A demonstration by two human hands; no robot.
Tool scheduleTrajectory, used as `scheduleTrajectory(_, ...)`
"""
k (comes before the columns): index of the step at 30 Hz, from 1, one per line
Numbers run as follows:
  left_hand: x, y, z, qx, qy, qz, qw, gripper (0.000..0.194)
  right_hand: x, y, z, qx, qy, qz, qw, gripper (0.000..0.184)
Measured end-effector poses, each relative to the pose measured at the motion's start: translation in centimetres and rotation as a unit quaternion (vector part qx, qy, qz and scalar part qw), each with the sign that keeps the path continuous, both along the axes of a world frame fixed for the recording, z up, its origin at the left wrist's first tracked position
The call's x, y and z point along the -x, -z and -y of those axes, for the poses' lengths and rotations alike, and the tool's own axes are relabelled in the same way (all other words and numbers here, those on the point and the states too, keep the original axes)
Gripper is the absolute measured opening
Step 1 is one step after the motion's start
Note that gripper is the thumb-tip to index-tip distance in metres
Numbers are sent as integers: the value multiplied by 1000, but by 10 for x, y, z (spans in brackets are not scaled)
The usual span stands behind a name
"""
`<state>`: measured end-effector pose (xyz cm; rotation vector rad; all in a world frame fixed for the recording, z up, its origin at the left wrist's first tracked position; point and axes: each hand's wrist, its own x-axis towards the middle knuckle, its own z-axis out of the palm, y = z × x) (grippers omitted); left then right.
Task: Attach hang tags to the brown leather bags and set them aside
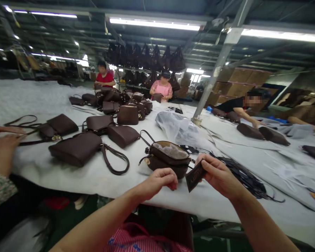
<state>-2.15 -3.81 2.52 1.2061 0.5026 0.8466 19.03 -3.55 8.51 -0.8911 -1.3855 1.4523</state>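
Facing a white table [39, 168] under tube lights [154, 24], I pinch a dark card [195, 178] in my right hand [217, 170], near-right of the open bag [170, 163]; the lettering is blurred. Its long axis slants, free end near-left. My left hand [154, 183] curls; whether its fingers meet, I cannot tell.

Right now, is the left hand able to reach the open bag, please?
Probably yes: the left hand is close to the near side of the open bag, shows nothing held, and no other thing appears between them.
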Motion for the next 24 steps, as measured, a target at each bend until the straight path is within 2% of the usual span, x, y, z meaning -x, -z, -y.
scheduleTrajectory(3,22,8,-5,8,-63,15,998,23,4,6,-6,12,-2,9,1000,30)
scheduleTrajectory(5,27,10,-7,-6,-92,44,995,17,14,11,-9,20,-19,18,999,31)
scheduleTrajectory(6,26,10,-7,-16,-86,65,994,22,21,14,-10,23,-31,24,999,31)
scheduleTrajectory(8,22,10,-5,-20,-37,109,993,45,34,19,-12,31,-64,42,997,31)
scheduleTrajectory(10,20,11,-3,10,8,134,991,60,44,22,-14,43,-100,58,992,29)
scheduleTrajectory(11,22,12,-2,32,20,127,991,59,46,23,-15,45,-110,64,991,28)
scheduleTrajectory(13,33,15,-1,66,30,66,995,40,46,23,-16,37,-103,71,991,29)
scheduleTrajectory(15,51,18,-2,68,48,-15,996,24,41,22,-18,25,-76,70,994,32)
scheduleTrajectory(17,70,21,-5,47,69,-68,994,30,35,22,-20,26,-62,66,996,36)
scheduleTrajectory(19,86,22,-9,30,71,-80,994,35,32,24,-22,30,-62,71,995,37)
scheduleTrajectory(21,95,23,-14,21,44,-84,995,28,33,28,-23,34,-66,78,994,36)
scheduleTrajectory(24,95,24,-21,-33,-67,-97,992,19,41,33,-26,47,-86,68,993,35)
